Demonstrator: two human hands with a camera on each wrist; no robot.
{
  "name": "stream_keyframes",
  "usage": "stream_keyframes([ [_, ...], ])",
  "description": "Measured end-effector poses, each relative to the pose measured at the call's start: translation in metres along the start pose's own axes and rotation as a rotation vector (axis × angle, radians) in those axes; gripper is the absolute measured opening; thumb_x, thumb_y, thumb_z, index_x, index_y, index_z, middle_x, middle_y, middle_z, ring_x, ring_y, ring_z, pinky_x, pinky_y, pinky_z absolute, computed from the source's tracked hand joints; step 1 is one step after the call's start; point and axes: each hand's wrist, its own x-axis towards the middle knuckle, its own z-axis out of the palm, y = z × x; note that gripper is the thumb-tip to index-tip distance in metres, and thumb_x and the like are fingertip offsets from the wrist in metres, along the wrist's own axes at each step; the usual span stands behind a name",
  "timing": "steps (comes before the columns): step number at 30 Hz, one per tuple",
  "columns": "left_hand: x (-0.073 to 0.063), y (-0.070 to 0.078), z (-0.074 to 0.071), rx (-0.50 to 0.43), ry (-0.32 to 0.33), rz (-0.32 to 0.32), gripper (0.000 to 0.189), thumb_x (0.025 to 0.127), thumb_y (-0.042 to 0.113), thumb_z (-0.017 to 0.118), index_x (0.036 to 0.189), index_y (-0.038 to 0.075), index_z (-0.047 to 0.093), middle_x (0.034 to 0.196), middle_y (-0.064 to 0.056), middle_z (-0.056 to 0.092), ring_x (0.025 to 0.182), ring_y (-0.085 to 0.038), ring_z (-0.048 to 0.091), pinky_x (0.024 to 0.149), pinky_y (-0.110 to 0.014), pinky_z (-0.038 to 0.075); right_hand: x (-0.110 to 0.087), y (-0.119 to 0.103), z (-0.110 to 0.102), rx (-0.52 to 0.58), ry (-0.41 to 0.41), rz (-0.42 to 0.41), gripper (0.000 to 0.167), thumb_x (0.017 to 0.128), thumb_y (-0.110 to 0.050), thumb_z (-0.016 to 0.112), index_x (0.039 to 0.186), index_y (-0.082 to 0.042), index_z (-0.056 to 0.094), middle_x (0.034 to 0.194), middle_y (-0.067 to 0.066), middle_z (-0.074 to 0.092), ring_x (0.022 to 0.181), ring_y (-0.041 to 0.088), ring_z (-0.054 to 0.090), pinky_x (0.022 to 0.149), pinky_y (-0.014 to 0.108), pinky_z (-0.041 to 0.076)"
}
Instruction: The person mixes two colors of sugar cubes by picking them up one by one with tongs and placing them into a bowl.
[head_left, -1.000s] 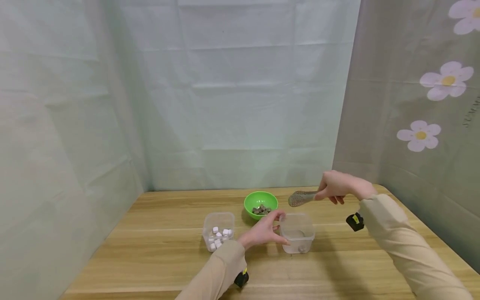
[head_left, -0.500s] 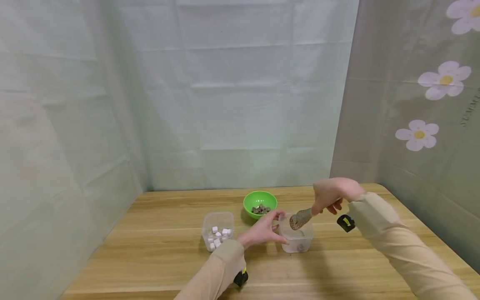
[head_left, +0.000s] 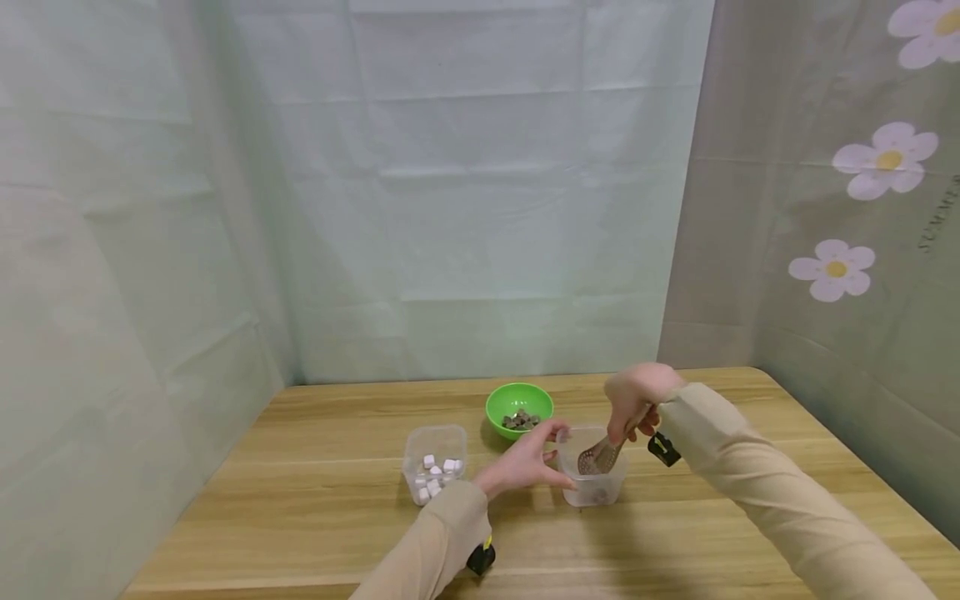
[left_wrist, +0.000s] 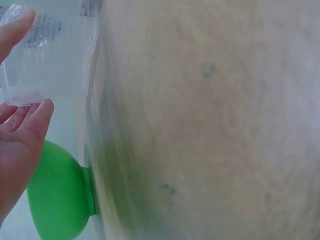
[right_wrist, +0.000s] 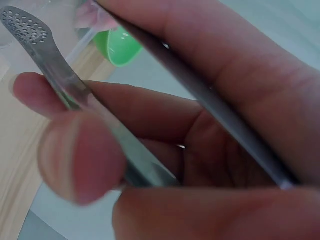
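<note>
My right hand (head_left: 637,400) holds metal tongs (right_wrist: 75,85) with perforated ends. Their ends point down inside a clear plastic container (head_left: 592,496), and the two arms stand apart in the right wrist view. Around the left side of that container my left hand (head_left: 528,461) is spread, thumb at the near side and fingertips at the far side. Through its wall in the left wrist view the perforated metal (left_wrist: 42,32) shows blurred. A small greyish shape is visible low in the container; its kind is unclear.
Behind the left hand stands a green bowl (head_left: 519,392) with several small grey-brown pieces (head_left: 521,419). A second clear container (head_left: 437,437) with several white cubes (head_left: 435,483) is at the left. All rest on a wooden table (head_left: 315,517), with hanging cloth (head_left: 480,208) behind.
My right hand has moved left and down, bringing the tongs from above and behind the container's right side into it. The left hand has stayed at the container.
</note>
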Motion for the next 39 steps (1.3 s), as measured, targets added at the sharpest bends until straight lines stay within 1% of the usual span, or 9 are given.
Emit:
stream_keyframes([
  [2, 0.0, 0.0, 0.0, 0.006, 0.001, -0.006, 0.073, 0.069, 0.001, 0.078, 0.128, 0.002, 0.036, 0.125, -0.015, 0.039, 0.115, -0.02, 0.037, 0.092, -0.022, 0.037, 0.002, -0.001, 0.001, 0.017, -0.007, 0.002, 0.016, 0.071, -0.016, 0.069, 0.066, -0.001, 0.069, 0.057, 0.008, 0.062, 0.04, 0.011, 0.042, 0.037, 0.019, 0.029],
  [5, 0.002, -0.007, 0.0, 0.011, 0.0, -0.011, 0.073, 0.069, 0.003, 0.078, 0.128, 0.002, 0.036, 0.126, -0.013, 0.038, 0.115, -0.018, 0.037, 0.092, -0.021, 0.036, 0.005, -0.003, 0.004, 0.059, -0.022, 0.02, 0.014, 0.072, -0.013, 0.07, 0.066, 0.0, 0.069, 0.059, 0.007, 0.062, 0.042, 0.012, 0.041, 0.038, 0.02, 0.029],
  [9, 0.003, -0.009, 0.0, 0.017, 0.004, 0.002, 0.073, 0.069, 0.003, 0.078, 0.128, 0.002, 0.036, 0.124, -0.01, 0.039, 0.114, -0.02, 0.037, 0.091, -0.022, 0.038, 0.007, -0.005, 0.007, 0.034, -0.012, 0.037, 0.014, 0.071, -0.014, 0.071, 0.065, -0.002, 0.069, 0.059, 0.006, 0.062, 0.044, 0.013, 0.042, 0.039, 0.02, 0.031],
  [13, 0.003, -0.009, 0.0, 0.02, 0.006, 0.006, 0.072, 0.069, 0.003, 0.078, 0.128, 0.0, 0.036, 0.123, -0.007, 0.04, 0.114, -0.02, 0.038, 0.091, -0.022, 0.038, 0.008, -0.006, 0.011, 0.004, 0.003, 0.035, 0.013, 0.069, -0.013, 0.071, 0.064, -0.002, 0.069, 0.054, 0.004, 0.061, 0.042, 0.012, 0.042, 0.039, 0.02, 0.033],
  [21, 0.002, -0.009, 0.0, 0.022, 0.011, 0.019, 0.07, 0.069, 0.002, 0.078, 0.125, -0.001, 0.037, 0.123, -0.013, 0.041, 0.113, -0.02, 0.038, 0.091, -0.022, 0.038, 0.013, -0.006, 0.014, -0.039, -0.03, 0.05, 0.017, 0.071, -0.015, 0.072, 0.063, -0.001, 0.069, 0.055, 0.003, 0.061, 0.046, 0.012, 0.048, 0.042, 0.02, 0.037],
  [27, 0.003, -0.01, 0.0, 0.01, 0.008, 0.019, 0.072, 0.068, 0.001, 0.078, 0.125, -0.004, 0.036, 0.123, -0.015, 0.04, 0.113, -0.02, 0.038, 0.091, -0.022, 0.038, 0.013, -0.006, 0.017, -0.023, -0.026, 0.023, 0.016, 0.07, -0.011, 0.072, 0.061, 0.002, 0.068, 0.054, 0.005, 0.061, 0.041, 0.012, 0.048, 0.038, 0.018, 0.036],
  [33, 0.003, -0.009, 0.0, 0.016, 0.008, 0.019, 0.074, 0.068, 0.001, 0.078, 0.127, -0.006, 0.034, 0.122, -0.014, 0.04, 0.114, -0.02, 0.038, 0.091, -0.022, 0.037, 0.012, -0.001, 0.018, -0.044, -0.001, 0.003, 0.02, 0.073, -0.017, 0.071, 0.057, -0.005, 0.067, 0.051, 0.008, 0.059, 0.037, 0.01, 0.043, 0.036, 0.018, 0.031],
  [35, 0.003, -0.008, 0.0, 0.019, 0.01, 0.017, 0.074, 0.068, 0.001, 0.079, 0.127, -0.006, 0.034, 0.122, -0.014, 0.04, 0.114, -0.02, 0.038, 0.091, -0.021, 0.037, 0.011, 0.003, 0.019, -0.044, 0.024, -0.021, 0.02, 0.073, -0.018, 0.069, 0.056, -0.008, 0.066, 0.049, 0.007, 0.058, 0.037, 0.009, 0.044, 0.035, 0.018, 0.03],
  [39, 0.003, -0.008, 0.001, 0.025, 0.015, 0.016, 0.075, 0.067, 0.001, 0.079, 0.127, -0.007, 0.035, 0.123, -0.016, 0.04, 0.115, -0.02, 0.038, 0.091, -0.021, 0.037, 0.011, 0.014, 0.021, -0.002, 0.074, -0.104, 0.019, 0.073, -0.016, 0.068, 0.055, -0.011, 0.066, 0.047, 0.007, 0.057, 0.035, 0.009, 0.045, 0.034, 0.018, 0.029],
])
